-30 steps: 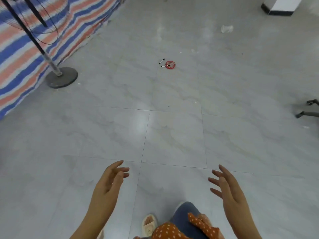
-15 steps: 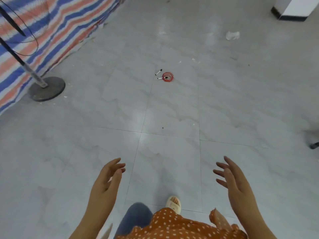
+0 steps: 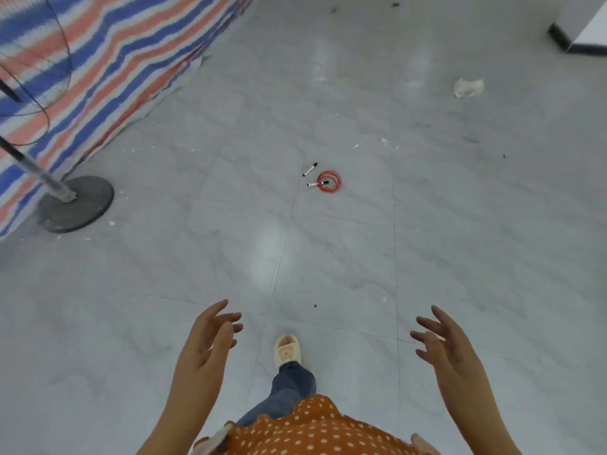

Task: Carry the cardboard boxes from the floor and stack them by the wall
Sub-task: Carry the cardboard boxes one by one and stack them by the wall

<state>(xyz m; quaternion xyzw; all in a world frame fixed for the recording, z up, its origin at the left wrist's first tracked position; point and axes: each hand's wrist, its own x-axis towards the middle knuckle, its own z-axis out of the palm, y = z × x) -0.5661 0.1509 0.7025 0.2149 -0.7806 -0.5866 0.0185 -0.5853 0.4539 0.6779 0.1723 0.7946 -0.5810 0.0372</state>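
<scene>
No cardboard box is in view. My left hand (image 3: 207, 343) is held out low in front of me, fingers relaxed and slightly spread, holding nothing. My right hand (image 3: 443, 343) is raised at the same height to the right, palm turned inward, fingers loosely spread and empty. Between the hands my foot in a cream slipper (image 3: 287, 351) steps on the grey tiled floor (image 3: 328, 257).
A fan stand with a round dark base (image 3: 77, 203) stands at the left, in front of a striped red, white and blue tarp (image 3: 98, 60). A red cord coil (image 3: 330, 181) and two markers (image 3: 310, 169) lie ahead. Crumpled plastic (image 3: 468, 87) lies far right, near a wall corner (image 3: 578, 34).
I have walked forward: the cord coil and fan base have come nearer in view. Both hands stay raised and empty, and a slippered foot has stepped forward between them.
</scene>
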